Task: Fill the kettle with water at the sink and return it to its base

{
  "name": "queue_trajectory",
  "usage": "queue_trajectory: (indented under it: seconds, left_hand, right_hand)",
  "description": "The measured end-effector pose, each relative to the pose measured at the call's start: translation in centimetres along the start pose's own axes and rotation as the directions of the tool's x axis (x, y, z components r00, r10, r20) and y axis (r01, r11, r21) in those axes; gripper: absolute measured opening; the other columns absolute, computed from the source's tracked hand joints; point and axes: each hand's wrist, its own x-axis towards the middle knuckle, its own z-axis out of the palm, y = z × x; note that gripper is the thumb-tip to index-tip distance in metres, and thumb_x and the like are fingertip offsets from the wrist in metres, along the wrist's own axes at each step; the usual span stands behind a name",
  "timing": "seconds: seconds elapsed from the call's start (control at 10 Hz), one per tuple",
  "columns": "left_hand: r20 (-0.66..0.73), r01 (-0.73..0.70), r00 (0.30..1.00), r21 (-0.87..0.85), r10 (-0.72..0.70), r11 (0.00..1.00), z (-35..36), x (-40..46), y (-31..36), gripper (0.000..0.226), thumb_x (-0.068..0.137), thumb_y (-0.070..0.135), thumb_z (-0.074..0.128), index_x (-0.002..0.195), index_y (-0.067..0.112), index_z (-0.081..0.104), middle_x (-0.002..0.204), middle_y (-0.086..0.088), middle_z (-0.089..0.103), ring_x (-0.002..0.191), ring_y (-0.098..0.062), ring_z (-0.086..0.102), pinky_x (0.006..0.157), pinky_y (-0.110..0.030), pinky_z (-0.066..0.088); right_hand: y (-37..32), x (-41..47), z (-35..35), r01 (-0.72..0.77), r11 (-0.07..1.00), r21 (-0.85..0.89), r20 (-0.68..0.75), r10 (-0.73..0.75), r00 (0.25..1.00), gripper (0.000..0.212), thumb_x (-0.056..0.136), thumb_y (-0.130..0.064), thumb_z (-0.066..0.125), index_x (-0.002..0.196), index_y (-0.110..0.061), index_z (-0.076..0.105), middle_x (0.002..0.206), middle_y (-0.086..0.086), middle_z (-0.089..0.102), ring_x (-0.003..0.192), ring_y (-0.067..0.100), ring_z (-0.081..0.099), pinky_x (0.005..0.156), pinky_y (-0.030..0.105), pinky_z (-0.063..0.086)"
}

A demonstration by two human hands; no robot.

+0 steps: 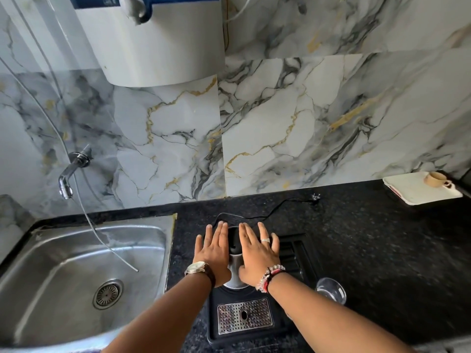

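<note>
Both forearms reach forward from the lower edge of the view, over a black tray with a perforated metal drip grille (244,315). Beyond the grille stands the kettle (235,266), steel-bodied with a black lid, on the dark speckled worktop (369,250). The left hand (213,253), watch at the wrist, lies flat with fingers spread against the kettle's left side. The right hand (257,256), with a ring and beaded bracelets, lies likewise open on its right side. Neither grip is closed around anything. A black power cord (277,208) runs behind the kettle to an unplugged plug. A clear glass (330,290) stands just right of the right wrist. The steel sink (76,276) lies left, below a wall tap (70,175).
</note>
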Motion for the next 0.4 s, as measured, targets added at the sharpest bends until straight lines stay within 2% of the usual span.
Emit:
queue_trajectory:
  seconds: [0.1,0.2,0.3,0.4]
  left_hand:
    - [0.051,-0.035,0.998,0.075,0.031,0.997,-1.1,0.2,0.0,0.114,0.078,0.027,0.055,0.147,0.02,-0.036,0.164,0.0,-0.028,0.147,-0.027,-0.028,0.118,-0.054,-0.012]
    - [0.086,-0.037,0.996,0.133,0.026,0.99,-3.1,-0.9,-0.1,0.109,0.084,0.032,0.057,0.153,0.022,-0.026,0.168,-0.006,-0.015,0.151,-0.03,-0.017,0.121,-0.056,-0.002]
    - [0.021,-0.035,0.999,0.128,0.033,0.991,-5.4,-2.1,-0.7,0.102,0.087,0.04,0.055,0.157,0.022,-0.016,0.169,-0.005,-0.004,0.152,-0.032,-0.01,0.121,-0.055,0.003]
    - [-0.085,-0.053,0.994,0.131,0.064,0.99,-8.9,-3.8,-1.6,0.099,0.088,0.052,0.05,0.158,0.02,-0.012,0.17,-0.003,0.0,0.153,-0.032,-0.007,0.121,-0.055,0.003]
  right_hand:
    - [0.2,0.0,-1.0,0.01,1.0,-0.017,0.05,-0.009,0.999,0.109,0.075,-0.05,0.042,0.168,-0.021,-0.008,0.18,-0.004,-0.002,0.163,0.035,-0.011,0.125,0.062,0.001]
    - [-0.3,-0.6,-2.4,0.014,0.998,-0.061,0.068,-0.01,0.998,0.105,0.084,-0.044,0.052,0.169,-0.018,-0.005,0.18,-0.001,0.003,0.164,0.03,0.001,0.127,0.054,0.014]
    - [-1.0,-1.3,-4.2,-0.01,0.996,-0.085,0.047,0.014,0.999,0.102,0.088,-0.036,0.057,0.169,-0.016,-0.002,0.18,0.002,0.007,0.164,0.028,0.008,0.128,0.051,0.017]
    - [-2.4,-2.6,-7.0,-0.034,0.995,-0.089,0.023,0.037,0.999,0.102,0.089,-0.038,0.06,0.169,-0.017,-0.001,0.18,0.002,0.006,0.164,0.028,0.009,0.128,0.052,0.018]
